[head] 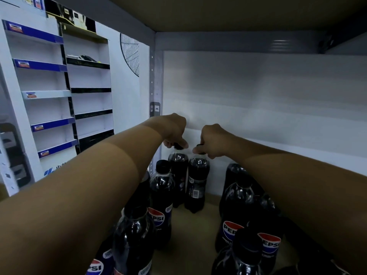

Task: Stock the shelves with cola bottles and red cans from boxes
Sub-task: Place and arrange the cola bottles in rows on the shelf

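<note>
Both my arms reach deep into a shelf bay. My left hand (174, 131) grips the black cap of a dark cola bottle (178, 175) at the back left corner. My right hand (211, 140) grips the cap of a second cola bottle (197, 185) right beside it. Both bottles stand upright on the tan shelf floor (193, 235), close to the back wall. Several more cola bottles with black caps stand nearer to me: a column on the left (161, 203) and a group on the right (236, 213). No red cans are in view.
The grey back wall (258, 96) and a perforated upright post (152, 76) bound the bay; another shelf board (228, 12) sits overhead. A strip of bare shelf floor runs between the two bottle groups. To the left stand white display racks (59, 92) and a wire fan guard (130, 52).
</note>
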